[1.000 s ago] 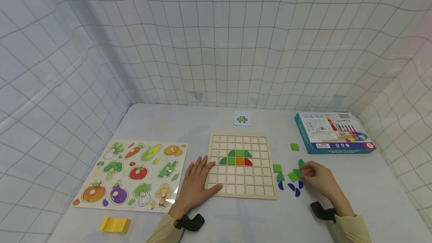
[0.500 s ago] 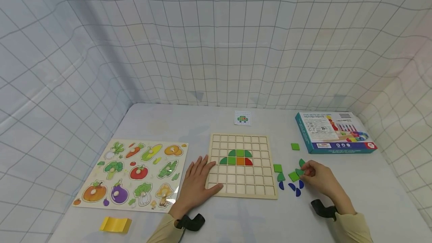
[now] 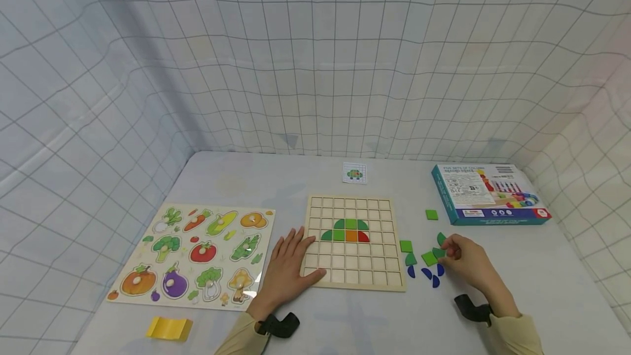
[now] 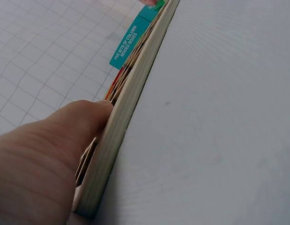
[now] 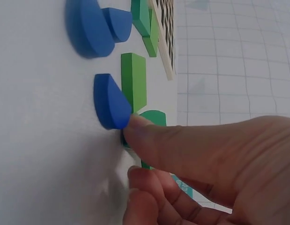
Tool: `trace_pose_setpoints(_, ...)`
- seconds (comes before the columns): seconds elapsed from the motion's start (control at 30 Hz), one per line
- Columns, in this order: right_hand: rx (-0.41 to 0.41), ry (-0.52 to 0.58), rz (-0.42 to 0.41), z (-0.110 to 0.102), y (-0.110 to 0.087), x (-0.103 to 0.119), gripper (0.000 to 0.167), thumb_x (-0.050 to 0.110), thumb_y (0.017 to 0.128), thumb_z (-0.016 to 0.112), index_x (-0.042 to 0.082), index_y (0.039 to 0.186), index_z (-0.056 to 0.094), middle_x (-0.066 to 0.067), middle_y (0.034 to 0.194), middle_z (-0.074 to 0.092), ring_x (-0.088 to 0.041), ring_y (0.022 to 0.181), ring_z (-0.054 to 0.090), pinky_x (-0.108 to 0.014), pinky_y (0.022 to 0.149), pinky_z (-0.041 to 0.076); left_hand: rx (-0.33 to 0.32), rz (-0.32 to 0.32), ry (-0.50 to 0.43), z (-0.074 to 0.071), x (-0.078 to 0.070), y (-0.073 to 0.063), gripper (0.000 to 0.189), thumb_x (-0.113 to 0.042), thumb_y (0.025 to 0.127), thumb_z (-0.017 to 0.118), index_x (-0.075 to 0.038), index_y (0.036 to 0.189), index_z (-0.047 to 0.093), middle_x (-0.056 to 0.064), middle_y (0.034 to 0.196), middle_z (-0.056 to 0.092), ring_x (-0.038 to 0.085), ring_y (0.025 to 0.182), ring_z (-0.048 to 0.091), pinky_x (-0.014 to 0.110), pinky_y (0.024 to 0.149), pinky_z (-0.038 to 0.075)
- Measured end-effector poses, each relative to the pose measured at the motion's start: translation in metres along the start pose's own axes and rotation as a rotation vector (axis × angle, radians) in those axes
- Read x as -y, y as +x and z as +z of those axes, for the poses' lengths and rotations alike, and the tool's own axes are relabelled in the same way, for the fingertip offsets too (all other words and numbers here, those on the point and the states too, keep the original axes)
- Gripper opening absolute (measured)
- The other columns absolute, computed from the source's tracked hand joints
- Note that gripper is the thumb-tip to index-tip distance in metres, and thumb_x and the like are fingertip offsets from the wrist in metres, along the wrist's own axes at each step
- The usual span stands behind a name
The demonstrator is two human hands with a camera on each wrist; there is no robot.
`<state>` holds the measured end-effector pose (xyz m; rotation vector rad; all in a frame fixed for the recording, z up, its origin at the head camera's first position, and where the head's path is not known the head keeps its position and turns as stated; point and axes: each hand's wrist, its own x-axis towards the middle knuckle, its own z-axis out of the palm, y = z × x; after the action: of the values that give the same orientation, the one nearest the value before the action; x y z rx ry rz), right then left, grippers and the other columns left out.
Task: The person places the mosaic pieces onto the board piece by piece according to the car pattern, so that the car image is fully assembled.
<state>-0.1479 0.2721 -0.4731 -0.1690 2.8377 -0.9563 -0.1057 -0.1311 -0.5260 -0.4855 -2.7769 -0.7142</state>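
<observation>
At right grip (image 3: 465, 261), curved green piece (image 3: 437, 252).

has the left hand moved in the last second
No visible shift: in the head view, the left hand stays between the vegetable puzzle and the grid board, keeping its place against both.

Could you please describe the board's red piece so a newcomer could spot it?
Find the wooden grid board, right of the vegetable puzzle. At the lower right end of its coloured design, beside the orange square, sits the red piece, the board's only red one.
</observation>
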Motion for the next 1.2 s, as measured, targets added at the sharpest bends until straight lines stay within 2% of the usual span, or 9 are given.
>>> trace_pose_setpoints(0.2,-0.008,0.015,-0.014,0.000,-0.001,-0.003,0.024,0.008,0.079,0.075,0.001,0.093,0.057,-0.003,0.077,0.051,-0.019,0.071,0.048,-0.028,0.057,0.042,0.025,-0.019,0.005,0.000,0.000,0.000,0.073,-0.059,0.083,0.061,-0.015,0.140,0.046,0.013,0.151,0.029,0.031,0.141,0.018,0.046,0.112,0.010)
trace_pose_setpoints(0.47,-0.019,0.021,0.006,0.005,-0.002,-0.006,0.021,0.013,0.082,0.073,0.004,0.090,0.056,-0.003,0.074,0.052,-0.019,0.069,0.048,-0.028,0.058,0.040,0.000,-0.006,0.003,0.000,0.000,0.000,0.073,-0.058,0.083,0.062,-0.014,0.138,0.047,0.015,0.150,0.031,0.033,0.139,0.020,0.049,0.111,0.012)
trace_pose_setpoints(0.7,-0.120,0.004,-0.009,0.005,-0.002,0.000,0.019,0.015,0.083,0.073,0.005,0.088,0.057,-0.002,0.071,0.054,-0.019,0.067,0.048,-0.026,0.055,0.041,0.022,-0.016,0.002,-0.002,-0.002,0.001,0.074,-0.059,0.082,0.061,-0.014,0.139,0.046,0.014,0.151,0.030,0.032,0.140,0.019,0.048,0.112,0.011)
trace_pose_setpoints(0.9,-0.194,0.022,-0.086,0.007,0.002,0.014,0.016,0.013,0.083,0.074,0.007,0.089,0.060,-0.001,0.076,0.060,-0.017,0.067,0.053,-0.023,0.055,0.045,0.025,-0.024,0.009,-0.003,-0.003,0.001,0.072,-0.058,0.083,0.061,-0.014,0.138,0.046,0.014,0.151,0.030,0.032,0.140,0.019,0.048,0.111,0.011)
trace_pose_setpoints(1.03,-0.186,0.048,-0.152,0.013,0.009,0.026,0.015,0.014,0.083,0.074,0.007,0.093,0.066,0.002,0.075,0.059,-0.015,0.066,0.052,-0.023,0.053,0.044,0.019,-0.022,0.005,-0.003,-0.002,0.001,0.072,-0.057,0.082,0.062,-0.014,0.138,0.047,0.014,0.150,0.031,0.032,0.140,0.019,0.049,0.111,0.011)
trace_pose_setpoints(1.2,-0.170,0.068,-0.262,0.023,0.018,0.040,0.009,0.011,0.082,0.075,0.010,0.090,0.069,0.004,0.077,0.059,-0.013,0.067,0.053,-0.025,0.053,0.045,0.021,-0.017,-0.011,-0.002,-0.002,0.001,0.073,-0.055,0.082,0.064,-0.014,0.139,0.046,0.015,0.150,0.031,0.033,0.139,0.020,0.048,0.111,0.011)
